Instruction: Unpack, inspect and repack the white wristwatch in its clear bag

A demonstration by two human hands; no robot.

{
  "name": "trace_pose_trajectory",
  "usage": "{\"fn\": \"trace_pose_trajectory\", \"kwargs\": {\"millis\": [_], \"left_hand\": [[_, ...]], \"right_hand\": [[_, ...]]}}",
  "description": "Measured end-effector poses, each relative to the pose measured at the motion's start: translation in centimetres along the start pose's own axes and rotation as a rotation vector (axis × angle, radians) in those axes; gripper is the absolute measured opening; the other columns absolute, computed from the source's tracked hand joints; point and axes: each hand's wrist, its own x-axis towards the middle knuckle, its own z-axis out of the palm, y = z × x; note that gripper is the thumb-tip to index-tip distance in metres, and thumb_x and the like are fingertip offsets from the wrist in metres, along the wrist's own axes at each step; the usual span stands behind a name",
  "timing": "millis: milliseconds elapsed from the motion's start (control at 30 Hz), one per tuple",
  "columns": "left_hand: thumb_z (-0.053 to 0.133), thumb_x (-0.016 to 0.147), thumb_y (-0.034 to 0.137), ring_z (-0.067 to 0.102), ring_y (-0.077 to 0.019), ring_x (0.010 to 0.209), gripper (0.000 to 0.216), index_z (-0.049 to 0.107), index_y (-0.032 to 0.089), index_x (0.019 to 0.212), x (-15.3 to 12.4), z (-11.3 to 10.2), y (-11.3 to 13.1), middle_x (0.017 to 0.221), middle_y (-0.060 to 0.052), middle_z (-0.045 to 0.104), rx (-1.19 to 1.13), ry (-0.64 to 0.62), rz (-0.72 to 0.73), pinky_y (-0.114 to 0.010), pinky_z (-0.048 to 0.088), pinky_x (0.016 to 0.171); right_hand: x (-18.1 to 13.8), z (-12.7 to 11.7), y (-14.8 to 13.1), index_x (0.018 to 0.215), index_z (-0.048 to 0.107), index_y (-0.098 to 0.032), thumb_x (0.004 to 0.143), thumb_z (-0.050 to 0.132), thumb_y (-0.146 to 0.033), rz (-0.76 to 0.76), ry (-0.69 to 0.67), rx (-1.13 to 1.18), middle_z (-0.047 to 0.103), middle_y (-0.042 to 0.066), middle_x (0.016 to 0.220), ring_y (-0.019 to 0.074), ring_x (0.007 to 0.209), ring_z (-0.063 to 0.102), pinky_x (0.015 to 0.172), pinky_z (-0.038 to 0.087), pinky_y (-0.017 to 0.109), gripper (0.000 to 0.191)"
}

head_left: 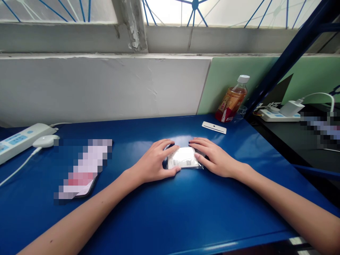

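A small white packet (183,158) in clear plastic wrap lies flat on the blue desk (164,212), with some dark print along its lower edge. My left hand (158,161) grips its left end, thumb at the near edge and index finger over the far edge. At the right end, my right hand (212,157) holds it with the thumb on its top face and the other fingers bent over the far corner. Both hands rest on the desk, partly covering the packet's ends.
On the left are a phone (87,189), blurred out, a white power strip (20,140) and a white charger (45,141) with a cable. Behind my right hand lie a white flat strip (214,127) and a drink bottle (232,99). A blue post (287,53) rises at right.
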Motion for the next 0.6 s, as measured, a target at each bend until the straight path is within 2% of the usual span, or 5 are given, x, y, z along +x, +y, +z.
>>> {"fn": "trace_pose_trajectory", "kwargs": {"millis": [233,600], "left_hand": [[0.07,0.081,0.045,0.045,-0.0389,0.133,0.06,0.058,0.019,0.133,0.0,0.05,-0.05,0.14,-0.018,0.054,-0.002,-0.005,0.002,-0.055,0.041,0.107],[0.068,0.081,0.045,0.046,-0.0373,0.132,0.055,0.061,0.016,0.128,0.24,0.13,0.44,0.136,-0.018,0.057,0.001,-0.001,0.013,-0.054,0.04,0.108]], "right_hand": [[0.04,-0.18,-0.16,0.132,0.061,-0.015,0.101,0.036,-0.027,-0.011,-0.08,-0.021,0.056,0.012,0.143,0.0357,0.142,0.037,0.113,0.037,0.058,0.041],[0.16,-0.78,0.25,0.136,0.058,-0.02,0.104,0.032,-0.032,-0.002,-0.146,0.101,0.052,0.006,0.148,0.0309,0.145,0.033,0.117,0.034,0.055,0.043]]}}
